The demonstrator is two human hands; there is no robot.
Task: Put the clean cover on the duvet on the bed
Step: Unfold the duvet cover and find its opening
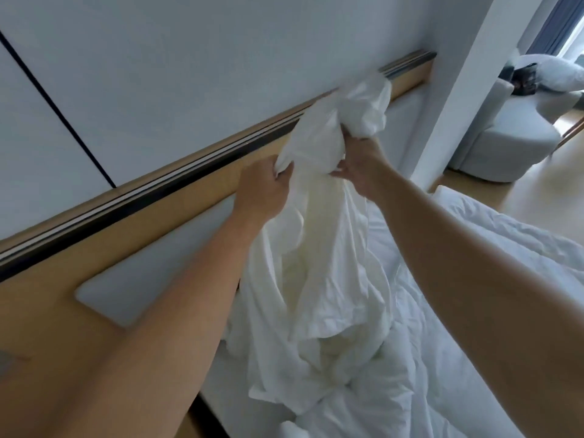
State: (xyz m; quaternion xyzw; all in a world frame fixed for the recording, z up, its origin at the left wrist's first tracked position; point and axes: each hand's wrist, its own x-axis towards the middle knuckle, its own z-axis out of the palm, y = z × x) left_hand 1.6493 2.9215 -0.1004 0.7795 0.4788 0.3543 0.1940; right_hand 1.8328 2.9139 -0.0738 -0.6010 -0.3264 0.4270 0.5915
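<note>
White duvet cover (319,254) is held bunched above the bed (218,368), gripped near its top by left hand (264,189) and right hand (360,169). Duvet (493,257) is spread crumpled below. Corners could be mismatched, since the cover is twisted.

The cover (319,248) hung from the left hand (262,191) and right hand (363,167), before the headboard (142,222). The duvet (474,279) lay beneath it, rightward; an armchair (512,137) stood beyond the pillar (458,90).

A single wide-angle view from the head looks forward and down, tilted, close behind the left hand (262,191) and right hand (363,172). The bed (384,238) lies near right, the headboard (47,311) left.
</note>
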